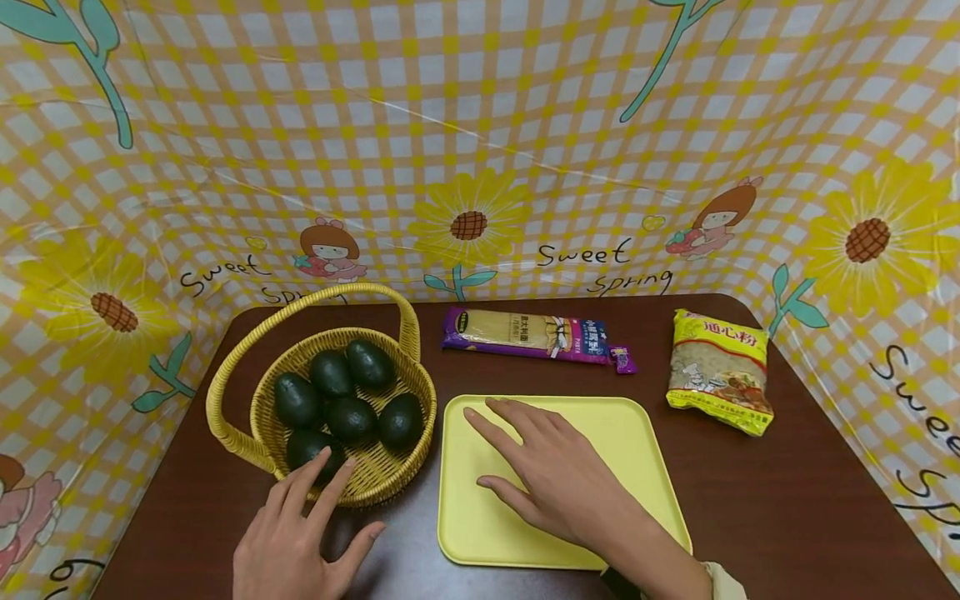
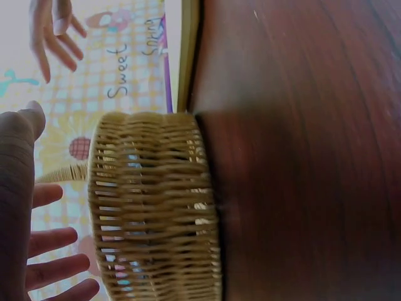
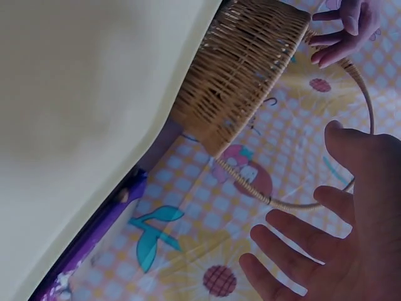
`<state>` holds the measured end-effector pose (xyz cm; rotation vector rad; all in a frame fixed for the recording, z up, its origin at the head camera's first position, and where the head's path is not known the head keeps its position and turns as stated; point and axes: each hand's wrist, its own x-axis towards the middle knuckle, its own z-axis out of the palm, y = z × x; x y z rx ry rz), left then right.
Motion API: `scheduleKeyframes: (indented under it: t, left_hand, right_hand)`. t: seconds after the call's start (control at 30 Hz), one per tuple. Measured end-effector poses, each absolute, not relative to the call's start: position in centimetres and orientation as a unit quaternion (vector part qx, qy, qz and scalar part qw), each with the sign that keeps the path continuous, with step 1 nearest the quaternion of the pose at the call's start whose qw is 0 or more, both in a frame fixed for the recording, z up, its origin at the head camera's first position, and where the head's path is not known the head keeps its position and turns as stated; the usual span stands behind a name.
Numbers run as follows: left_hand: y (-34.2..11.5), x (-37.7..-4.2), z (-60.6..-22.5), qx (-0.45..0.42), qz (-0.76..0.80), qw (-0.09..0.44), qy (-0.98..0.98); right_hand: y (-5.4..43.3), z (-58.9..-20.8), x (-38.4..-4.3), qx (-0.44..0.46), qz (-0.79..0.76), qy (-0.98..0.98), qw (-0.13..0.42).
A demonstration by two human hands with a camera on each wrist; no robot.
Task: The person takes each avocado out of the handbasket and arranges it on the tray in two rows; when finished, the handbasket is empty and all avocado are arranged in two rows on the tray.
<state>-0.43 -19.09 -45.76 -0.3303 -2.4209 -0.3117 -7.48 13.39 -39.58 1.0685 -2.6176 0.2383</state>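
Note:
Several dark green avocados (image 1: 352, 421) lie in a round yellow wicker basket (image 1: 375, 483) with a tall arched handle, at the left of the table. My left hand (image 1: 292, 533) is over the basket's near rim, fingers spread and holding nothing; whether a fingertip touches the nearest avocado I cannot tell. In the left wrist view the basket's woven side (image 2: 153, 207) stands beside that hand. Above a yellow rectangular tray (image 1: 615, 433) hovers my right hand (image 1: 555, 475), its fingers spread with nothing in them. The right wrist view shows it apart from the tray.
A purple-ended pack of noodles (image 1: 525, 335) lies behind the tray, with a small purple packet (image 1: 623, 359) at its right end. To the right rests a yellow bag of pasta (image 1: 718, 371). Patterned cloth (image 1: 465, 125) hangs around the dark brown table (image 1: 810, 517).

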Motion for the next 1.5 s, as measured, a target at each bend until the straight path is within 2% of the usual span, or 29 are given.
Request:
scheduleKeyframes:
  t: [0.23,0.47,0.77,1.1,1.5]
  left_hand:
    - [-19.6,-0.5,-46.2,-0.099,-0.127,0.340,-0.927]
    - [-20.0,-0.5,-46.9,-0.060,-0.128,0.339,-0.930]
    - [-20.6,-0.6,-47.8,-0.036,-0.137,0.364,-0.920]
    - [-20.7,-0.5,-47.9,0.012,-0.151,0.342,-0.927]
    - [-21.2,-0.5,-47.9,0.037,-0.159,0.346,-0.924]
  right_hand:
    - [11.1,-39.2,-8.6,0.393,0.077,-0.906,0.141]
    - [8.9,-38.4,-9.6,0.417,0.068,-0.893,0.153]
    - [7.1,-38.5,-10.9,0.423,0.060,-0.893,0.140]
    - [5.0,-39.8,-12.8,0.431,0.054,-0.891,0.135]
    - [3.1,-40.9,-14.2,0.429,0.035,-0.892,0.138]
